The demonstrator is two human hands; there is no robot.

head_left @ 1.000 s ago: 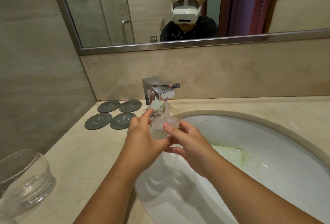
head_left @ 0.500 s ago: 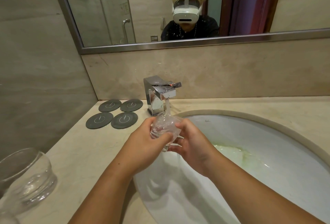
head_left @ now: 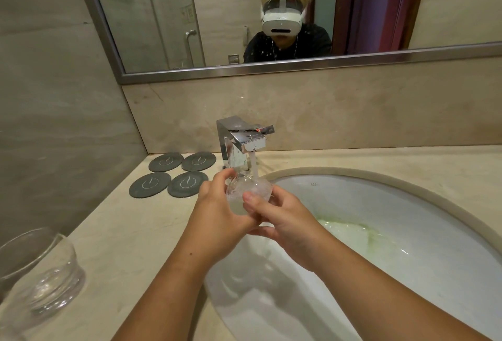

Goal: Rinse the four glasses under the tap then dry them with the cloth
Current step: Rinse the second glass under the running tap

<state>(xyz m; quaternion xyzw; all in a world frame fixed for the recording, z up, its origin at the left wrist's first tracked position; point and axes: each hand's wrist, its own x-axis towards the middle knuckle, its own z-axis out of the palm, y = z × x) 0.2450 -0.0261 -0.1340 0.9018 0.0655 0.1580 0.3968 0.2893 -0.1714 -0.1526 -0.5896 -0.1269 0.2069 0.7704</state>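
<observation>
A clear glass (head_left: 248,189) is held under the running chrome tap (head_left: 241,143), and water streams into it. My left hand (head_left: 217,213) grips the glass from the left, thumb and fingers curled round it. From the right my right hand (head_left: 282,221) holds it too, thumb pressed on its front. Both hands are over the left part of the white basin (head_left: 353,196). Another clear glass (head_left: 38,275) stands on the counter at the lower left. No cloth is in view.
Several round grey coasters (head_left: 168,174) lie on the beige counter left of the tap. Greenish water pools in the basin (head_left: 361,232). A mirror (head_left: 244,14) hangs on the wall behind, and a tiled wall (head_left: 54,123) closes the left side.
The glass dipped lower and tilted half a second ago; now it is back up under the stream, upright and filling with water. Both hands stayed on it.
</observation>
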